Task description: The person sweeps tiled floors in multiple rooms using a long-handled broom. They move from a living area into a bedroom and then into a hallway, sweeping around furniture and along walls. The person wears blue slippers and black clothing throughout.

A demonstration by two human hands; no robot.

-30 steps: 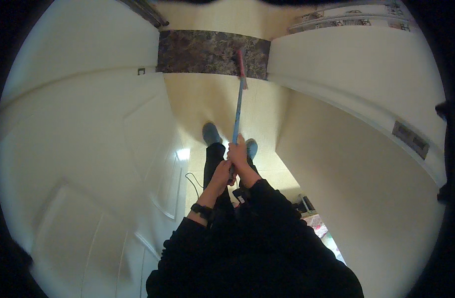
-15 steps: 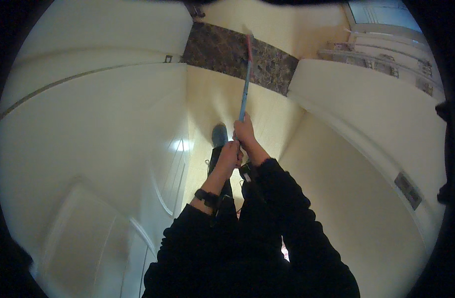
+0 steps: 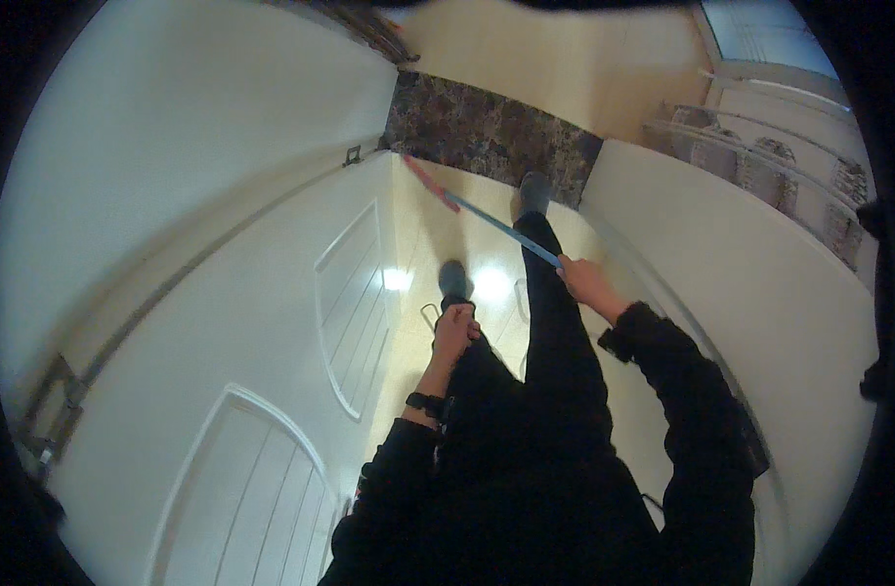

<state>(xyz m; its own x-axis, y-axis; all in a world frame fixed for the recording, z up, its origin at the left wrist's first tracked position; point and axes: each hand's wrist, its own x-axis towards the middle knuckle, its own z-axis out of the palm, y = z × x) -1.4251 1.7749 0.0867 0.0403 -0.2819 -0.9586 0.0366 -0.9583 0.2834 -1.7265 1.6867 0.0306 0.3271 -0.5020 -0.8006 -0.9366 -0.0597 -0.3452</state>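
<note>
A long-handled mop (image 3: 506, 230) with a blue pole slants across the floor ahead of me. Its narrow red head (image 3: 428, 183) rests on the floor by the foot of the left door. My right hand (image 3: 589, 283) is closed around the near part of the pole, out to the right of my right leg. My left hand (image 3: 456, 330) is off the visible pole, in front of my left leg. Its fingers are curled closed, and anything inside them is hidden. A dark band sits on my left wrist.
White panelled doors (image 3: 272, 264) stand close on the left, with a metal latch (image 3: 353, 154) on one edge. A dark marbled threshold (image 3: 477, 122) crosses the pale floor ahead. A white wall panel (image 3: 731, 264) borders the right side, with a rack (image 3: 750, 156) beyond it.
The mop has swung from straight ahead to slant left, its head coming back from the threshold. My right hand moved right, apart from my left. My right foot has stepped forward.
</note>
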